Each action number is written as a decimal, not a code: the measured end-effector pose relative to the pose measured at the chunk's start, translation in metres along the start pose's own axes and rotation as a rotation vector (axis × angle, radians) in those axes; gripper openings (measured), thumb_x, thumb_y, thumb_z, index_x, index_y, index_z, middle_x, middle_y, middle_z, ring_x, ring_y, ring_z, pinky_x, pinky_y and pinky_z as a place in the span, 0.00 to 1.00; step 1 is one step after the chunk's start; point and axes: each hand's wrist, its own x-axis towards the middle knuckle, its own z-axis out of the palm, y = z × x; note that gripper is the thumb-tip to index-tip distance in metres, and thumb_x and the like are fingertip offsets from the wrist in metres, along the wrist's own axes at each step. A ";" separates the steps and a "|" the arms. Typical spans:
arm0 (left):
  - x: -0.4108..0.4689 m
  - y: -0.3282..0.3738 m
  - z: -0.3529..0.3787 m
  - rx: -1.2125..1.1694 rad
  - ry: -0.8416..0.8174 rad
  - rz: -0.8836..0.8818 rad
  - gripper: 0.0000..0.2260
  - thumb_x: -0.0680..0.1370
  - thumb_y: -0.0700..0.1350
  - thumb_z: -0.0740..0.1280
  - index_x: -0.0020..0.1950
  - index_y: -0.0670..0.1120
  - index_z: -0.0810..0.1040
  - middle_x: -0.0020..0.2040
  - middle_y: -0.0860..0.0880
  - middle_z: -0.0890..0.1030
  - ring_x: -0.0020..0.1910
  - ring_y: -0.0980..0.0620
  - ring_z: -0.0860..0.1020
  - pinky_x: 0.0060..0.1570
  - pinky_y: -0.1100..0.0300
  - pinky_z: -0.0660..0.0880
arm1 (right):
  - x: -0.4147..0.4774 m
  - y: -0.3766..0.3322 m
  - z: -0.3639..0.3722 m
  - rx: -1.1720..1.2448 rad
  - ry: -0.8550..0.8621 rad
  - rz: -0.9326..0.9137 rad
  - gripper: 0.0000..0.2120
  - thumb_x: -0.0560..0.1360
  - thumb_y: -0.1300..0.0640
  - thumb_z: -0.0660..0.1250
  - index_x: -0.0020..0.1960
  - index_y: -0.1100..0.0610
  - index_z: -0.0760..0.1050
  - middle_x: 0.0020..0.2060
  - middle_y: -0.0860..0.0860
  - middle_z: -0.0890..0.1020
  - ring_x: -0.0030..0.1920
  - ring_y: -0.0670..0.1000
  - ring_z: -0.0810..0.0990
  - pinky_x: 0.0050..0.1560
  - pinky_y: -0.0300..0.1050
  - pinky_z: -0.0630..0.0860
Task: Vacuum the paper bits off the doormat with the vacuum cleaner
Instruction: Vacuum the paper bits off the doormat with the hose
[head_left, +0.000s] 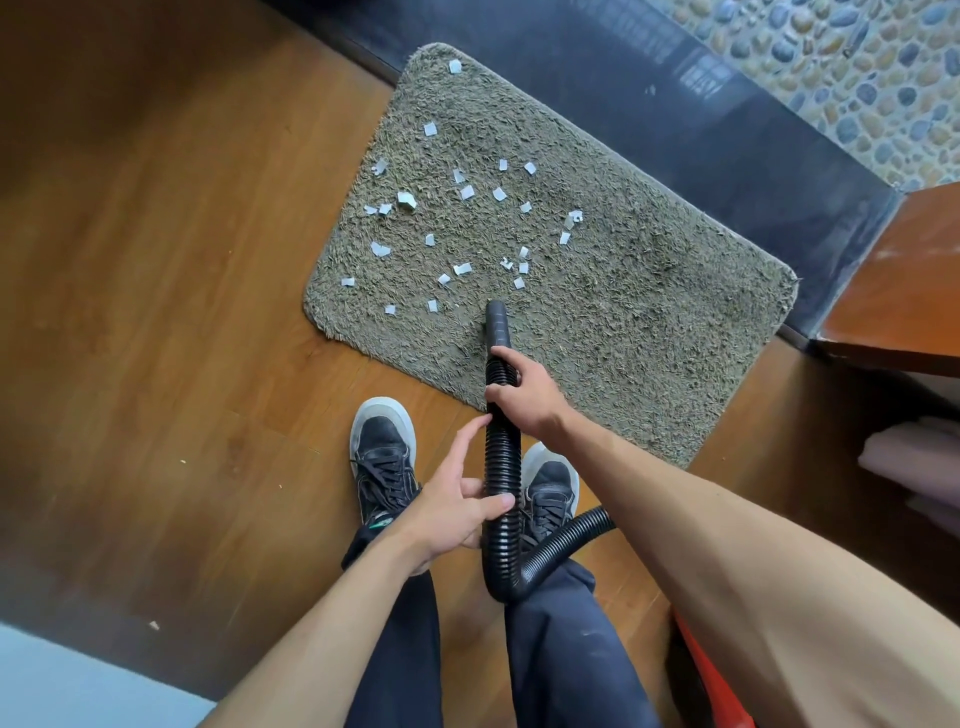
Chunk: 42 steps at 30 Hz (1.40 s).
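A shaggy grey-green doormat (623, 312) lies askew on the wooden floor. Several white paper bits (466, 193) are scattered over its left and middle part. A black ribbed vacuum hose (503, 467) rises from between my legs and ends in a smooth black nozzle (496, 322) that touches the mat's near edge, just below the closest bits. My right hand (524, 395) grips the hose right behind the nozzle. My left hand (457, 504) holds the hose lower down, thumb across it and fingers spread loosely.
My black sneakers (384, 457) stand on the wooden floor (182, 312) at the mat's near edge. A dark stone threshold (727, 140) runs behind the mat, with pebble paving beyond. A wooden cabinet (904, 291) stands at right, a red-orange object (711, 686) at bottom right.
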 end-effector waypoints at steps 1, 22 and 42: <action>0.001 0.002 -0.001 0.003 -0.003 -0.001 0.37 0.79 0.36 0.67 0.74 0.70 0.56 0.46 0.47 0.86 0.45 0.51 0.84 0.52 0.40 0.80 | 0.000 -0.001 -0.001 0.003 0.009 0.001 0.35 0.63 0.52 0.65 0.71 0.45 0.69 0.58 0.53 0.79 0.55 0.54 0.80 0.60 0.55 0.77; 0.027 0.034 -0.013 0.033 -0.036 0.031 0.36 0.79 0.36 0.67 0.73 0.70 0.57 0.46 0.46 0.85 0.44 0.52 0.83 0.48 0.44 0.82 | 0.023 -0.029 -0.023 -0.032 0.078 -0.063 0.32 0.68 0.56 0.67 0.72 0.47 0.68 0.58 0.53 0.79 0.53 0.54 0.80 0.58 0.50 0.77; 0.044 0.060 -0.005 0.113 -0.036 0.036 0.37 0.79 0.36 0.67 0.73 0.71 0.57 0.48 0.44 0.85 0.46 0.51 0.84 0.48 0.45 0.82 | 0.039 -0.031 -0.048 0.019 0.120 -0.070 0.32 0.69 0.56 0.67 0.72 0.48 0.68 0.59 0.53 0.79 0.54 0.54 0.80 0.59 0.54 0.78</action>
